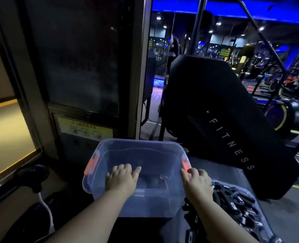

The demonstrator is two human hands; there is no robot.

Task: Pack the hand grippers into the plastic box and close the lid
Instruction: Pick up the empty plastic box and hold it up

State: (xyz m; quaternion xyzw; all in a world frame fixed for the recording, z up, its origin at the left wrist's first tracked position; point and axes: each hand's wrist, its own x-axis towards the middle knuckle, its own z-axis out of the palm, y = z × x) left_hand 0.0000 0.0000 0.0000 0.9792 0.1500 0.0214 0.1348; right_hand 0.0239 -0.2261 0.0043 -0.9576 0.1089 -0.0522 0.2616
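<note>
Plastic box (140,142) sits right in front of them. Left hand (121,178) is flat inside it, right hand (197,183) touches the right rim, and neither grip holds anything. Hand grippers (232,197) are piled just right of the box, so the right hand's nearer.

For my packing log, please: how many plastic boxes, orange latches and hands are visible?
Plastic box: 1
Orange latches: 2
Hands: 2, left hand, right hand
Hand grippers: tangled pile, cannot count
Total counted: 5
</note>
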